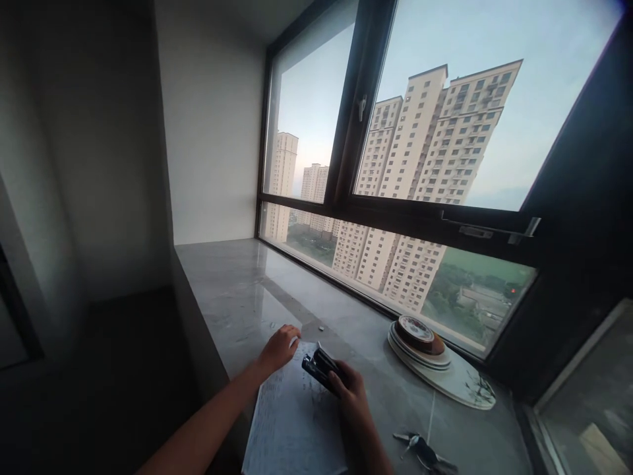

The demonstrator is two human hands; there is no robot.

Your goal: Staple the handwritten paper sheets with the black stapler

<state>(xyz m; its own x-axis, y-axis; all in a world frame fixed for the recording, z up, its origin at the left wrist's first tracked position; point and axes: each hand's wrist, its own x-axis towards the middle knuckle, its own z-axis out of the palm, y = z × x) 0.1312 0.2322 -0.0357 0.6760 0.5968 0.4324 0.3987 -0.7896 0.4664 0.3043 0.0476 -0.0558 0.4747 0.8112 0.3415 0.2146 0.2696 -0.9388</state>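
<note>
While the right hand [350, 396] closes around the rear of a black stapler [320, 367], the tool lies just beyond the knuckles, its nose pointing up and to the left, over the far edge of a paper [291, 422]. The stapler's two arms stand slightly apart at the nose; whether the sheet sits between them cannot be told.

Position: the paper lies flat on a grey stone sill [237, 290], near its front edge, between the two forearms. The left hand [279, 346] rests palm-down on the sheet's far left corner, just beside the stapler's nose but not touching it.

Writing: the paper carries dense rows of dark lines, too small to read. No brand shows on the stapler.

Hands: right, wrapped shut on the stapler, thumb side upward. Left, fingers loosely bent with their tips at the sheet's edge; whether they pinch it or only press on it cannot be told.

Surroundings: a stack of plates [435, 359] sits to the right, near the window [445, 132], the top one with a red-brown patterned rim. Keys [422, 452] lie on the sill right of the right wrist. Two small pale scraps [320, 326] lie just beyond the paper.
</note>
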